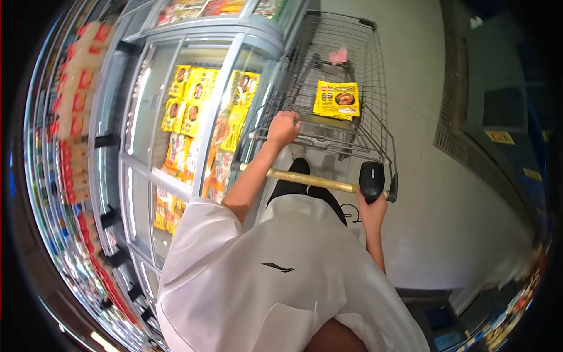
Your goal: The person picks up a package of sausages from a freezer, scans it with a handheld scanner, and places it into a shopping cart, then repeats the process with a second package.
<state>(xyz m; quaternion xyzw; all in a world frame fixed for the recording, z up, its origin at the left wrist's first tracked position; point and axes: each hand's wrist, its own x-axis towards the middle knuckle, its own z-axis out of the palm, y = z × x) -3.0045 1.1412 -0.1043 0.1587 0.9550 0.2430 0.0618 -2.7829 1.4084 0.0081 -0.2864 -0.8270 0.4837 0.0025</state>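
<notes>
My left hand [284, 128] is closed at the upper rear edge of a wire shopping cart [375, 88], with its fingers curled round the rim. A yellow-brown handle bar [311, 179] crosses in front of my body, under my left forearm. At the right end of that bar, my right hand [373, 210] is closed around a black, rounded, mouse-shaped device [372, 180]; some of its fingers are hidden beneath. Inside the cart lies a yellow food packet [337, 98], with another yellow edge showing under it. A small pink item [338, 56] sits farther forward in the cart.
A glass-fronted freezer [234, 50] stands close along the cart's left side, holding several yellow packets [198, 88]. Shelves with large red-labelled bottles [82, 82] are farther left. Pale tiled floor [416, 193] and a dark floor grate [454, 126] lie to the right.
</notes>
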